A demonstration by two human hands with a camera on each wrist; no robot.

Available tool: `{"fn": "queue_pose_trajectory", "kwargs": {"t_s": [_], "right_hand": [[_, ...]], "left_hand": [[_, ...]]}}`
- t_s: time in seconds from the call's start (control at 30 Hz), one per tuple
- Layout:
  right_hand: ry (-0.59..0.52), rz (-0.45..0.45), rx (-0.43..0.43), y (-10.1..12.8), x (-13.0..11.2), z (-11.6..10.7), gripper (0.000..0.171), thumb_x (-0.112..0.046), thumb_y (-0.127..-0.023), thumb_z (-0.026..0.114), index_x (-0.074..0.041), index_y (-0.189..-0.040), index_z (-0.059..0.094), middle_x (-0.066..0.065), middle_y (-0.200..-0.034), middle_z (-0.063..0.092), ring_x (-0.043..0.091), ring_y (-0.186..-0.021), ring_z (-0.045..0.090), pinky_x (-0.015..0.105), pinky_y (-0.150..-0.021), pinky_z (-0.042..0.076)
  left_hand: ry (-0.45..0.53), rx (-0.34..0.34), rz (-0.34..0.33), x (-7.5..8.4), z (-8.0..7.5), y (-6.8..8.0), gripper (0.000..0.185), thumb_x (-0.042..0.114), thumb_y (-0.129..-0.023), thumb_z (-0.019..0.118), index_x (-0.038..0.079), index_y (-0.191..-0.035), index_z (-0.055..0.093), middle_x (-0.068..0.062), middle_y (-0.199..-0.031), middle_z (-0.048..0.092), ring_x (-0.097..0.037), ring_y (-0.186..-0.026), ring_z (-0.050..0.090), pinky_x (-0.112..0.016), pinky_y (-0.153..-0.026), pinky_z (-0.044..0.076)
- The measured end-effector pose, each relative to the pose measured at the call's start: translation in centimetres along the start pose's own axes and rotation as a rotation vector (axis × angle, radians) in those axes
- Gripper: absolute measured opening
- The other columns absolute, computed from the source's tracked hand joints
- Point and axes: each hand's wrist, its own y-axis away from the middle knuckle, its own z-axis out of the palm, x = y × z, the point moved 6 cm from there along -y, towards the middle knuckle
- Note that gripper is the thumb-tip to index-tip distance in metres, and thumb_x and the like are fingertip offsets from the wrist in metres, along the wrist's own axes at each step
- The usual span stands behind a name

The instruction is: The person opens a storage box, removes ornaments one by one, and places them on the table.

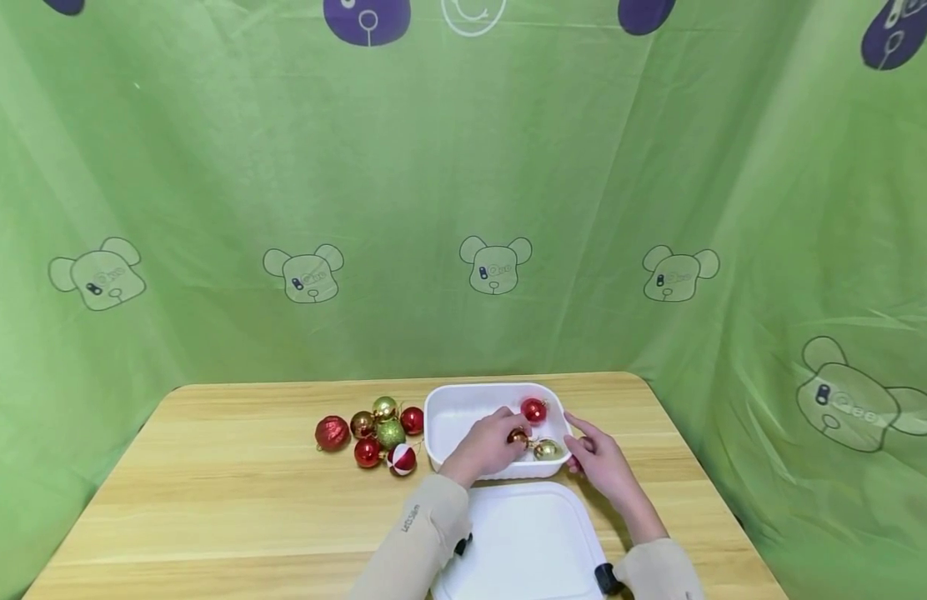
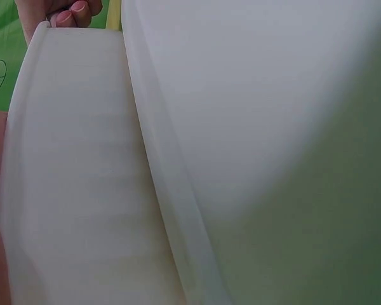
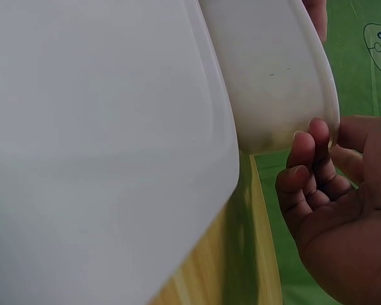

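We are pinching a small shiny copper-red bauble [image 1: 518,437] with our left hand [image 1: 488,446] inside the white plastic tub [image 1: 463,406] near the table's back edge, our right hand [image 1: 600,457] resting loosely curled against the tub's right rim.

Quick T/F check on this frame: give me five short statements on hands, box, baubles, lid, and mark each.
1. The left hand reaches into the white box. True.
2. The box holds three baubles. True: a red bauble, a gold bauble, a copper bauble at the fingers.
3. The right hand holds the lid. False: it touches the box's right corner; the lid lies flat in front.
4. The loose baubles lie right of the box. False: left.
5. The box is empty. False.
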Motion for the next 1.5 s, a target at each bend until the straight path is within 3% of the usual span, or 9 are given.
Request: {"fn": "queue_pose_trajectory", "kwargs": {"t_s": [0.4,0.6,1.1,1.33,1.5], "right_hand": [[0.004,0.002,0.004,0.1,-0.1,-0.1,0.053,-0.015,-0.107,0.058,-0.009,-0.157,0.042,0.010,-0.078,0.061,0.016,-0.069,0.061,0.025,-0.060,0.056],[0.007,0.015,-0.005,0.1,-0.1,0.2,0.055,-0.016,-0.107,0.058,-0.010,-0.159,0.040,0.009,-0.079,0.062,0.017,-0.070,0.061,0.025,-0.061,0.057],[-0.005,0.031,0.002,-0.4,0.5,0.4,0.055,-0.019,-0.108,0.057,-0.009,-0.159,0.039,0.008,-0.079,0.061,0.015,-0.069,0.060,0.026,-0.061,0.057],[0.003,0.019,-0.005,0.0,0.2,0.6,0.055,-0.019,-0.107,0.058,-0.009,-0.158,0.040,0.006,-0.078,0.058,0.015,-0.069,0.060,0.025,-0.060,0.056],[0.004,0.011,0.003,-0.1,0.0,0.5,0.055,-0.017,-0.107,0.058,-0.009,-0.158,0.041,0.006,-0.077,0.058,0.016,-0.069,0.060,0.025,-0.060,0.056]], "left_hand": [[0.011,0.108,0.052,0.2,-1.0,0.4,0.023,0.020,-0.098,0.070,0.018,-0.121,0.071,-0.002,-0.119,0.066,-0.017,-0.102,0.065,-0.032,-0.095,0.057],[0.028,0.176,0.062,0.0,-1.7,0.7,0.020,0.017,-0.097,0.072,0.018,-0.117,0.072,-0.002,-0.120,0.067,-0.019,-0.104,0.065,-0.032,-0.093,0.057],[0.068,0.270,0.102,-0.2,-2.5,1.1,0.021,0.020,-0.097,0.073,0.018,-0.118,0.073,0.000,-0.120,0.067,-0.017,-0.107,0.065,-0.029,-0.095,0.057],[0.148,0.322,0.090,-1.0,-4.2,1.7,0.021,0.020,-0.096,0.074,0.019,-0.117,0.073,0.001,-0.120,0.067,-0.016,-0.110,0.066,-0.032,-0.099,0.057],[0.214,0.345,0.072,-1.7,-6.1,2.6,0.019,0.020,-0.098,0.073,0.021,-0.117,0.072,0.003,-0.121,0.066,-0.016,-0.106,0.066,-0.028,-0.091,0.059]]}}
